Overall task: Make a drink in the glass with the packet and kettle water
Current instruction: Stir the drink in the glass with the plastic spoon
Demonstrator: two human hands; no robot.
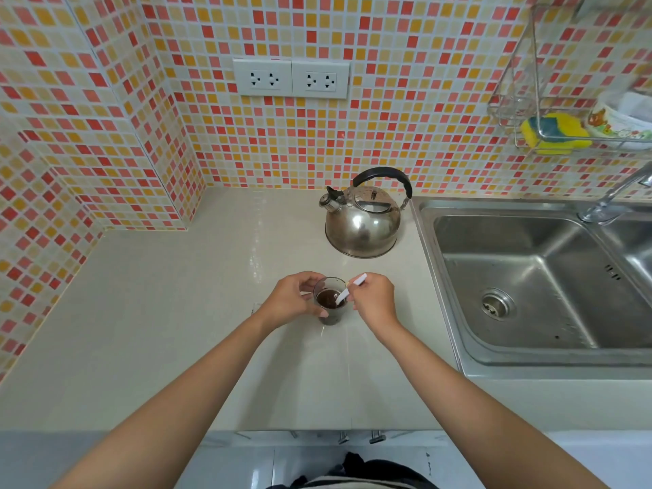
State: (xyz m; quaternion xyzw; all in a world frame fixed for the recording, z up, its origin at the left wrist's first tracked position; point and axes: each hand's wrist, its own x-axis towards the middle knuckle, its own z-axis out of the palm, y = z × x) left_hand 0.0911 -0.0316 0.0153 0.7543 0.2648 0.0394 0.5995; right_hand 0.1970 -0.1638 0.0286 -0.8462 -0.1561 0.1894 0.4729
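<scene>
Left hand wraps the glass, which stands on the counter in front of the kettle (dark drink inside). Right hand pinches a white spoon, its tip dipped in the drink. Sink sits to the right.

left hand grips glass — right hand pinches spoon

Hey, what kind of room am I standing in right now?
Most likely a home kitchen: a steel sink is set into the counter, a stovetop kettle stands beside it, and a dish sponge sits in a wall rack.
</scene>
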